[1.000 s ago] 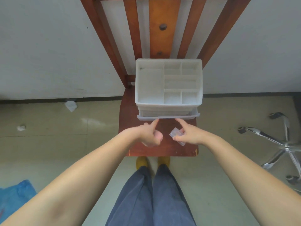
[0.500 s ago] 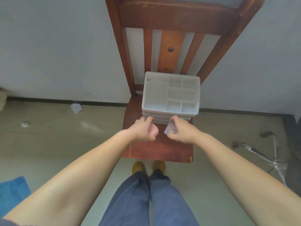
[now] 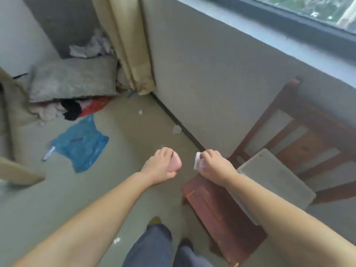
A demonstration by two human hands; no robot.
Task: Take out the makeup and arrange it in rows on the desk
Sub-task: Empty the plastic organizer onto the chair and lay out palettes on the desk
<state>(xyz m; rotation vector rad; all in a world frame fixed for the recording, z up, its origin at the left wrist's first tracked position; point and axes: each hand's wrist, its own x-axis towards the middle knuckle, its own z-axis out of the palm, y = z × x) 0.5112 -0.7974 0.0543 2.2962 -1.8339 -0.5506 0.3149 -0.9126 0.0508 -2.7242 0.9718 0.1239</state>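
Observation:
My left hand (image 3: 160, 166) grips a small pink makeup item (image 3: 175, 163), fingers curled round it, out over the floor. My right hand (image 3: 212, 165) grips a small clear plastic makeup case (image 3: 196, 160) above the front corner of the wooden chair (image 3: 215, 207). The white plastic organiser (image 3: 273, 174) sits on the chair seat, to the right of my right forearm. The picture is blurred by motion.
A grey wall under a window runs along the right. On the floor to the left lie a blue plastic bag (image 3: 81, 143), a pile of cloth and a grey cushion (image 3: 71, 79), and a curtain (image 3: 129, 43). A light wooden edge (image 3: 19, 170) shows at far left.
The view has swung left, away from the chair. Both hands have left the organiser's front and moved left with the items they hold.

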